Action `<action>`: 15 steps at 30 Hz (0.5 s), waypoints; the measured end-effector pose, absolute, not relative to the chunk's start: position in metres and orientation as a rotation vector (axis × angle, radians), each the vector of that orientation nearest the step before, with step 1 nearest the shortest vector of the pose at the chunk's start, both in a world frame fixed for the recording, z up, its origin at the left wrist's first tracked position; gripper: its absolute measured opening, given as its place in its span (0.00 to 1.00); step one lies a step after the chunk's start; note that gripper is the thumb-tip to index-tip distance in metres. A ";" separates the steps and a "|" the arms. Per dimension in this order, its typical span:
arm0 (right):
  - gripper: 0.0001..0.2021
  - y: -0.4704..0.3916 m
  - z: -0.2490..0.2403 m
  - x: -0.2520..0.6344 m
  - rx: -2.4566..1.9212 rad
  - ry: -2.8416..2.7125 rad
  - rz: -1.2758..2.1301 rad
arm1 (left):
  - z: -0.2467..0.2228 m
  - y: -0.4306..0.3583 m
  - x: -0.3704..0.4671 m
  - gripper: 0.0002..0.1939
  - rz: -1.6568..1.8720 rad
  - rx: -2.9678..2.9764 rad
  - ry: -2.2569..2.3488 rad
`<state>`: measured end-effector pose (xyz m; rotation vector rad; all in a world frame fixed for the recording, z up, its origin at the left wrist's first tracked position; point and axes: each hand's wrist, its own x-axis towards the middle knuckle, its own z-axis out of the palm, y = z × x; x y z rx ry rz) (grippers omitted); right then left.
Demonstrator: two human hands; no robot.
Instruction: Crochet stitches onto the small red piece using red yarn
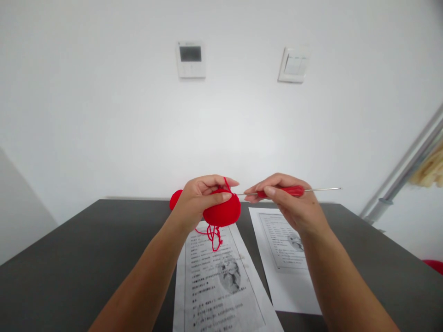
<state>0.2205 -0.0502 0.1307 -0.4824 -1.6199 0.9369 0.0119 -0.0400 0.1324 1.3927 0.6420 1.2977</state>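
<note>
My left hand (202, 196) pinches a rounded piece of red crochet work (223, 213) between thumb and fingers. A strand of red yarn (227, 183) runs up over its index finger. Loose, tangled yarn ends (215, 237) dangle below the piece. To the right, my right hand (282, 196) is closed around the red handle of a crochet hook (294, 190), whose metal shaft sticks out at both ends. The hook's left tip meets the upper right edge of the red piece; whether it is inside a stitch I cannot tell. Behind my left wrist shows part of a red yarn ball (175, 199).
Two printed sheets lie on the dark table (86, 258): one paper (221, 286) below my left hand, another paper (284, 258) under my right forearm. On the white wall are a thermostat panel (191, 60) and a light switch (294, 64). A grey pole (398, 180) slants at the right.
</note>
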 end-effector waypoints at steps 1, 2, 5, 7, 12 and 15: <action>0.04 -0.048 0.130 0.221 -0.440 -1.611 0.985 | 0.133 -0.041 0.012 0.10 1.278 1.361 0.613; 0.04 -0.046 0.129 0.221 -0.396 -1.603 1.029 | 0.133 -0.041 0.012 0.11 1.262 1.332 0.578; 0.05 -0.042 0.127 0.219 -0.299 -1.583 1.133 | 0.133 -0.042 0.013 0.11 1.216 1.254 0.472; 0.06 -0.041 0.125 0.216 -0.268 -1.561 1.181 | 0.133 -0.042 0.014 0.11 1.178 1.204 0.415; 0.08 -0.040 0.121 0.204 -0.197 -1.476 1.312 | 0.133 -0.044 0.016 0.11 1.098 1.153 0.309; 0.11 -0.039 0.117 0.197 -0.190 -1.461 1.343 | 0.133 -0.045 0.018 0.11 1.103 1.157 0.271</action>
